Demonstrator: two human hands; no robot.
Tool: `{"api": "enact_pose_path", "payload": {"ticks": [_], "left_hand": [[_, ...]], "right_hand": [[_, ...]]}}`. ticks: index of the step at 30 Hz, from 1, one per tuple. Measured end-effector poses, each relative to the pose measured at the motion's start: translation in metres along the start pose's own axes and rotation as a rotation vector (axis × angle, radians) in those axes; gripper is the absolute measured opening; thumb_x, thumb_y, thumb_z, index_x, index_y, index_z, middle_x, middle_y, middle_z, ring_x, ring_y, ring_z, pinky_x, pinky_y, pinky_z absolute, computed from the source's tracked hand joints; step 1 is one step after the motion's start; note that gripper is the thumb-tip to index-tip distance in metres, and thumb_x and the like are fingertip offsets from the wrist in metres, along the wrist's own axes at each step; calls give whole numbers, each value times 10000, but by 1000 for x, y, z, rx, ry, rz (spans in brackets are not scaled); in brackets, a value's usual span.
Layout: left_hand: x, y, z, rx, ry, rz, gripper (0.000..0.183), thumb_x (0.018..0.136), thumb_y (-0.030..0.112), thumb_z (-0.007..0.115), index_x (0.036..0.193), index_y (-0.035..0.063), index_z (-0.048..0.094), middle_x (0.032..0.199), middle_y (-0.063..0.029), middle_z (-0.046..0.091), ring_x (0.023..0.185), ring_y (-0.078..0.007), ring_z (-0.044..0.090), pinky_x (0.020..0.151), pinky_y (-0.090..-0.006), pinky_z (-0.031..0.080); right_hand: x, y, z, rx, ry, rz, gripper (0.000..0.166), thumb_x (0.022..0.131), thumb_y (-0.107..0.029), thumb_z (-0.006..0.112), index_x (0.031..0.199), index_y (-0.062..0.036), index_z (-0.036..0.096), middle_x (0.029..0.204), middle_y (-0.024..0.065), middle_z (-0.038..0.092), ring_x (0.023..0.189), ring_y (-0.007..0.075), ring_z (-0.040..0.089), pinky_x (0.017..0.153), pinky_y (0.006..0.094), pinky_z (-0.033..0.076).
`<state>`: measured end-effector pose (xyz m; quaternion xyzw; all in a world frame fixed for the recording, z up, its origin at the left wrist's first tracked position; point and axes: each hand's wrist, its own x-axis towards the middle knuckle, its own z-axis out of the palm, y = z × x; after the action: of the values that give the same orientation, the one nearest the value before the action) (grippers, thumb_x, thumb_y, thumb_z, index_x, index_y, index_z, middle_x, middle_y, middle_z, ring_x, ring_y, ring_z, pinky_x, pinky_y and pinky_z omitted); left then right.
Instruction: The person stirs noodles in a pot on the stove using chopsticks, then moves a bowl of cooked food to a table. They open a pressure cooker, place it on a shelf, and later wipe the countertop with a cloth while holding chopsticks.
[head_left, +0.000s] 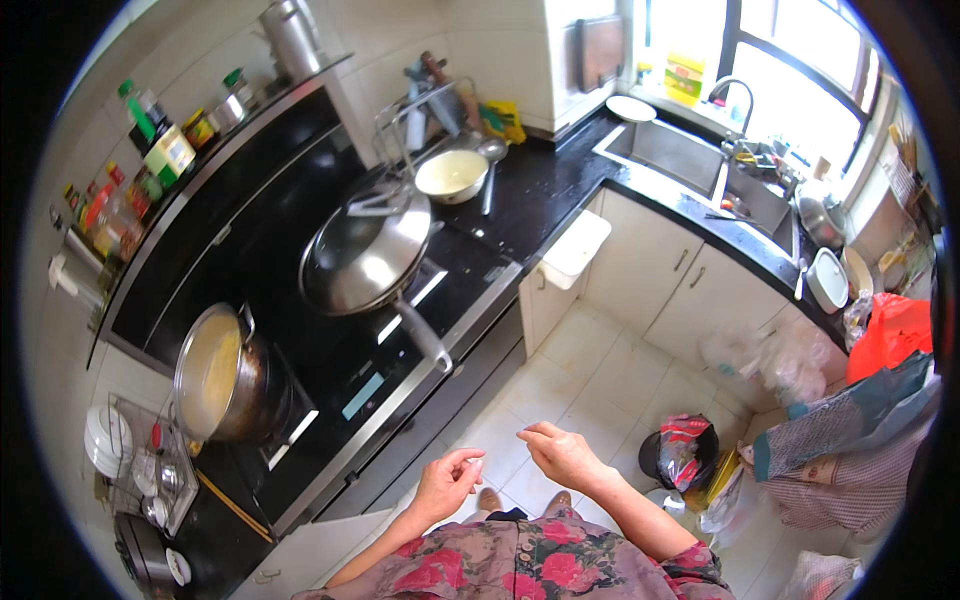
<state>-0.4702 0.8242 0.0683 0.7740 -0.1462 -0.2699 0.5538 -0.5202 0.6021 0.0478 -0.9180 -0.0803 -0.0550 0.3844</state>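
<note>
My left hand is held in front of my body, fingers loosely curled, with no object seen in it. To its right, my right hand hovers with bent fingers and also shows nothing held. Both hands are apart from each other, above the tiled floor. Nearest to them is the front edge of a black gas cooktop. On it sits a lidded wok, its grey handle pointing toward me. A deep steel pot with pale yellowish contents stands on the left burner.
A cream enamel basin and a ladle lie behind the wok. A white bin hangs on the cabinet front. The double sink is under the window. Chopsticks lie at left. A lined trash bin stands on the floor.
</note>
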Motion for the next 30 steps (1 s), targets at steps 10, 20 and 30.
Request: {"api": "enact_pose_path", "payload": {"ticks": [10, 20, 30], "left_hand": [[126, 24, 36, -211, 5, 21, 182, 880, 110, 542, 1011, -8, 590, 661, -41, 602, 578, -77, 570, 504, -208, 482], [224, 40, 70, -280, 4, 17, 185, 880, 119, 548, 1024, 10, 588, 681, -31, 597, 592, -71, 566, 511, -213, 481], [311, 126, 142, -153, 152, 23, 183, 889, 101, 531, 1030, -7, 572, 661, -35, 582, 549, -66, 543, 499, -203, 473]], "right_hand": [[-7, 90, -101, -136, 209, 184, 201, 803, -72, 553, 998, -86, 602, 1006, 117, 583, 851, 318, 597, 711, 383, 506], [12, 173, -162, -21, 229, 395, 195, 799, -49, 560, 986, -58, 613, 981, 134, 595, 817, 311, 605, 712, 355, 501], [125, 259, -238, 13, 74, -9, 229, 841, -106, 493, 1042, -45, 586, 1035, 151, 570, 860, 339, 589, 747, 384, 492]]}}
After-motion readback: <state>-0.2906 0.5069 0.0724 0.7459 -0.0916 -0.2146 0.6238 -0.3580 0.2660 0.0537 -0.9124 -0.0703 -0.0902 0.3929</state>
